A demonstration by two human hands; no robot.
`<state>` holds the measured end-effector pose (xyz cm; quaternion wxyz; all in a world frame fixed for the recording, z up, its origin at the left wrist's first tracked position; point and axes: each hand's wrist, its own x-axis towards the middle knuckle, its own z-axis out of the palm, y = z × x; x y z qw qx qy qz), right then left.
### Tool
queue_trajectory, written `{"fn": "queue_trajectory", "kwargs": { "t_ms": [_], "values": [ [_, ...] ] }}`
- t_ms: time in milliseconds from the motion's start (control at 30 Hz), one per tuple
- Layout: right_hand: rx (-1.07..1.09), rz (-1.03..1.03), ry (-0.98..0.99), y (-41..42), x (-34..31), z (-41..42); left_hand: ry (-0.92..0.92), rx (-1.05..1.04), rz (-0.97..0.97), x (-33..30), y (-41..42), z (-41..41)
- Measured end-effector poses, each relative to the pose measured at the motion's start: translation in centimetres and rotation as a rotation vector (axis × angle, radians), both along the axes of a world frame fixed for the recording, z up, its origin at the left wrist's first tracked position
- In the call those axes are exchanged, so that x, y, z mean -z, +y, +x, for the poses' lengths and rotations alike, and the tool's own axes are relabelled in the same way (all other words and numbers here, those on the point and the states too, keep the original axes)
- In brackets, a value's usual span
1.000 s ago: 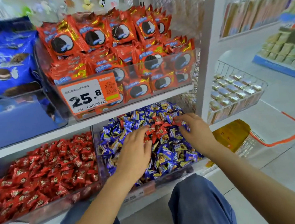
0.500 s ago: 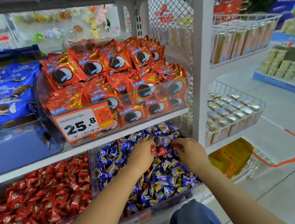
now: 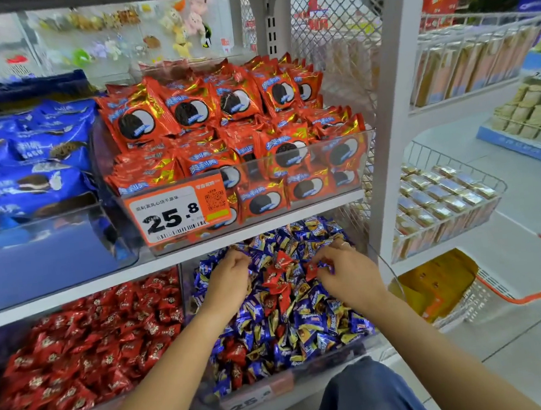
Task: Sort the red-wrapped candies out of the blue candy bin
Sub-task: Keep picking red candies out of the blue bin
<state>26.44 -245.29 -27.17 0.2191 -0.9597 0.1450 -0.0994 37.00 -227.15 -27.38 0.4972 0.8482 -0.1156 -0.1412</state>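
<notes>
I am in the picking step, both hands down in the blue candy bin [image 3: 308, 368]. My right hand [image 3: 349, 274] pinches 1 red-wrapped candy [image 3: 312, 270] between thumb and fingertips, near the back of the bin. My left hand [image 3: 228, 281] lies knuckles-up on the pile with its fingers curled under; I cannot tell whether it has hold of anything. Between my hands a loose cluster of red candies [image 3: 278, 273] sits on top of the blue wrappers, and at least 2 more red ones [image 3: 237, 351] show near the bin's front left corner.

By my reckoning the job is well short of done. Next I should lift the pinched piece clear and carry it left of the bin to the red candy bin [image 3: 79, 346], which stands just beside it behind a clear divider. That calls for a firm pinch on a slippery wrapper, then another pass over the cluster.

Directly above the bin runs the upper shelf [image 3: 283, 218], carrying a tub of red cookie packs [image 3: 241, 136] with a 25.8 price tag [image 3: 179, 212]. Its edge overhangs the back of the bin, so I must draw my hands toward me before raising them. Right of the bin stands the white shelf post [image 3: 386, 131], and beyond it a wire basket [image 3: 450, 197]. Blue wrappers may hide more red pieces underneath.
</notes>
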Motion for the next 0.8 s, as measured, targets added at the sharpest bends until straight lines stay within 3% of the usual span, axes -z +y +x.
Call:
{"fn": "queue_trajectory", "kwargs": {
  "t_ms": [200, 400, 633, 800],
  "values": [
    [0.059, -0.254, 0.203, 0.6, 0.8, 1.1, -0.257, 0.253, 0.348, -0.4, -0.5, -1.7],
    [0.085, -0.284, 0.169, 1.4, 1.2, 1.6, -0.444, 0.277, 0.74, 1.0, -2.3, -2.0],
    [0.073, -0.092, -0.109, 1.3, -0.2, 0.5, -0.4, 0.178, 0.465, 0.8, -0.3, -1.9],
    [-0.029, -0.053, -0.006, 2.5, 0.1, 0.5, -0.386, 0.169, 0.501, 0.3, 2.1, -2.2]
  ]
}}
